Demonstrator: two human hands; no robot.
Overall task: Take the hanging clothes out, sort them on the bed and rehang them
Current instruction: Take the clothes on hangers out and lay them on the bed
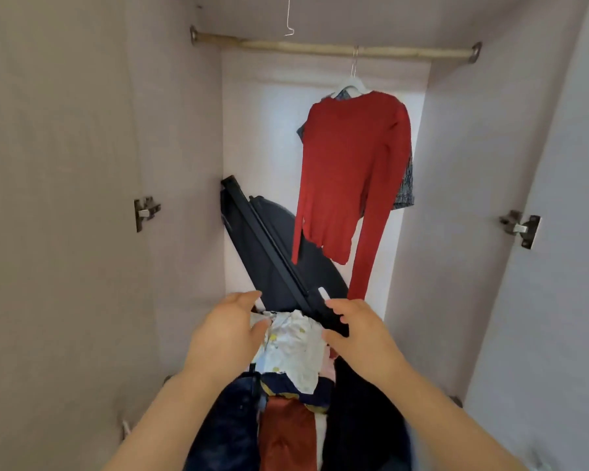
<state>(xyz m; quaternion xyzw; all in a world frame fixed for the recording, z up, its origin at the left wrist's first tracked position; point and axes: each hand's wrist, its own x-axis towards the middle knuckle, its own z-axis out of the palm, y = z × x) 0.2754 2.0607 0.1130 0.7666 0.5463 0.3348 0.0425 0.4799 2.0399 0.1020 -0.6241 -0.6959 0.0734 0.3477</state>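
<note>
Overhead, in the open wardrobe, hanging from the wooden rail on a white hanger: a red long-sleeved top, sleeves dangling, over a blue patterned garment. Below, heaped low in the wardrobe, a pile of clothes in navy, rust and black, topped by a crumpled white floral piece. Either side of that piece, left hand and right hand, fingers loosely spread, gripping nothing.

We look into a home wardrobe, doors open on metal hinges, wooden rail overhead, red top on a white hanger, we see mixed clothes heaped below
</note>
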